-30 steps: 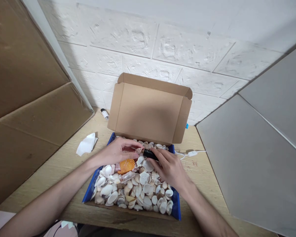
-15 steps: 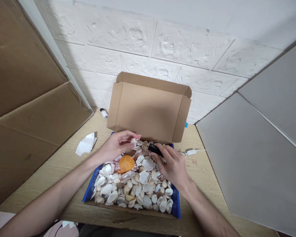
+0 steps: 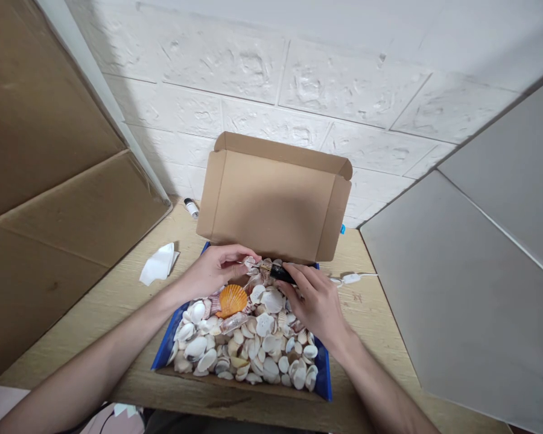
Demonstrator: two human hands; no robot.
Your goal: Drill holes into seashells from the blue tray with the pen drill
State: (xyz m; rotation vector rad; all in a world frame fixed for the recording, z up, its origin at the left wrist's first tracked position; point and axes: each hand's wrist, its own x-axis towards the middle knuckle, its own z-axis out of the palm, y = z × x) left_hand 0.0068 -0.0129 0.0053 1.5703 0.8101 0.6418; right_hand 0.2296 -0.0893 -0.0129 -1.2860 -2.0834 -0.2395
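Note:
A blue cardboard box [image 3: 161, 349] with its brown lid [image 3: 274, 196] standing open is full of seashells. Most are white; one large orange scallop shell [image 3: 231, 299] lies near the back left. My left hand [image 3: 215, 271] pinches a small pale shell [image 3: 250, 263] between thumb and fingers above the back of the box. My right hand [image 3: 314, 301] grips a small black tool [image 3: 281, 273] whose gold tip touches that shell. A clear little bottle [image 3: 233, 322] lies among the shells in front of the orange one.
The box sits on a light wooden table [image 3: 95, 319]. A crumpled white tissue [image 3: 159, 264] lies left of it, a small black-capped vial [image 3: 191, 208] by the wall, a white cable with switch [image 3: 352, 279] to the right. Cardboard sheets lean at left, grey panels at right.
Both hands rose slightly toward the back of the box, then held there. The tool's tip stays against the shell in my left hand.

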